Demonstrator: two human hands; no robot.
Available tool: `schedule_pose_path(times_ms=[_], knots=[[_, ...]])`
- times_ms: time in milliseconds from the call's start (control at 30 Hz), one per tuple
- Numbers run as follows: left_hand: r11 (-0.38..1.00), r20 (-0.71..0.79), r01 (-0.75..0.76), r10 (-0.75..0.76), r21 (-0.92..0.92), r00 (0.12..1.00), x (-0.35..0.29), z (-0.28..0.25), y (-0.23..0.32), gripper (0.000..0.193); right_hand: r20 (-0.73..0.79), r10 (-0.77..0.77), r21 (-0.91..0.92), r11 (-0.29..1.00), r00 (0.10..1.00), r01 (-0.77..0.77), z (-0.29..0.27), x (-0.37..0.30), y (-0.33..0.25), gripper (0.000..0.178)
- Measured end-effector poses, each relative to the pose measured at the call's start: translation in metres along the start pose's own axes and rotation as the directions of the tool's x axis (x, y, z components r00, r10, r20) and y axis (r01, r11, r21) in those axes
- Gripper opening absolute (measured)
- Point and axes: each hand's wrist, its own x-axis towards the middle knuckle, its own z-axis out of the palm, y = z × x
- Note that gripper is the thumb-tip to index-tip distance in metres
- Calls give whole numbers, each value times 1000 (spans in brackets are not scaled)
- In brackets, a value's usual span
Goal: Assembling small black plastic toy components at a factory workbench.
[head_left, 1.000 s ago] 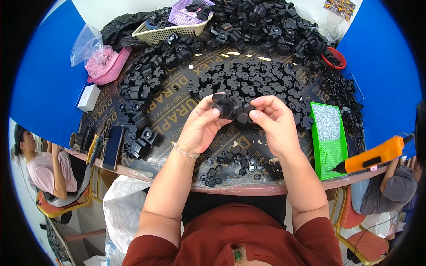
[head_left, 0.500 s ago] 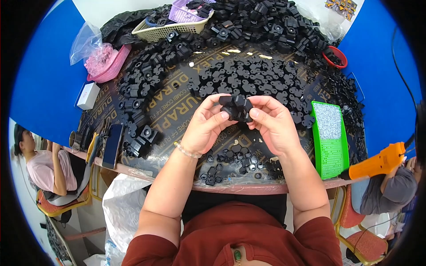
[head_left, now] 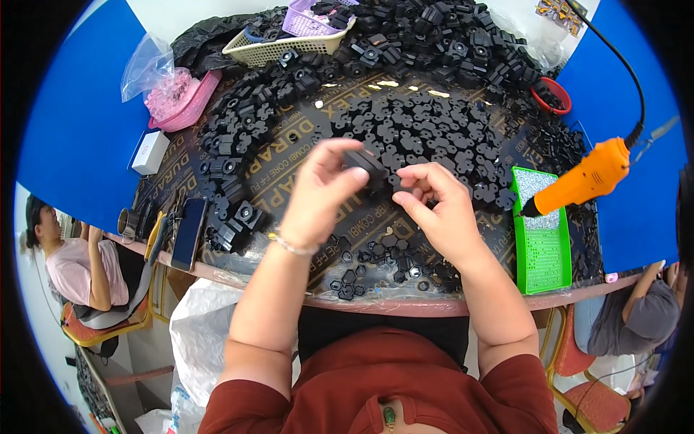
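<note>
The left hand (head_left: 322,189) pinches a small black plastic part (head_left: 365,163) between thumb and fingertips, held up just above the middle of the desk (head_left: 289,155); much of the part is covered by those fingers, so its exact shape is hard to make out. The right hand (head_left: 434,210) is curled close beside it, fingertips bent inward at the part's lower edge, and whether it grips a second small piece or only touches the first cannot be told. A thin bracelet (head_left: 289,246) rings the left wrist. Beyond the hands lies a dense heap of black plastic parts (head_left: 426,130), blurring into one dark mass toward the far edge. Small hexagonal black rings (head_left: 376,257) are scattered on the near side, partly hidden by the forearms. To the right a green tray (head_left: 543,246) holds tiny pale pieces too small to identify, and an orange powered screwdriver (head_left: 589,177) hangs above it, its cord running out of view. A dark phone (head_left: 189,233) lies at the left edge.
</note>
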Motion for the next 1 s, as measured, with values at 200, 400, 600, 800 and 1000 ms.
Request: schedule_pose_path(times_ms=[200,400,600,800,1000], knots=[[331,-2,-67,205,941,979,17,-63,32,72,-70,37,48,998,997,-34,-15,5,-3,26],[145,133,-144,88,979,987,24,-66,-12,100,-65,123,231,967,990,-105,-15,5,6,21],[253,-33,43,-41,966,999,44,-55,0,119,-37,124,40,992,992,-122,-18,6,0,18],[-16,106,-105,113,994,988,-8,-72,59,69,305,147,-347,937,941,-34,-30,3,-4,15],[-314,-187,168,-32,934,982,-98,-93,69,72,558,172,-474,869,812,142,-13,-13,-6,34]])
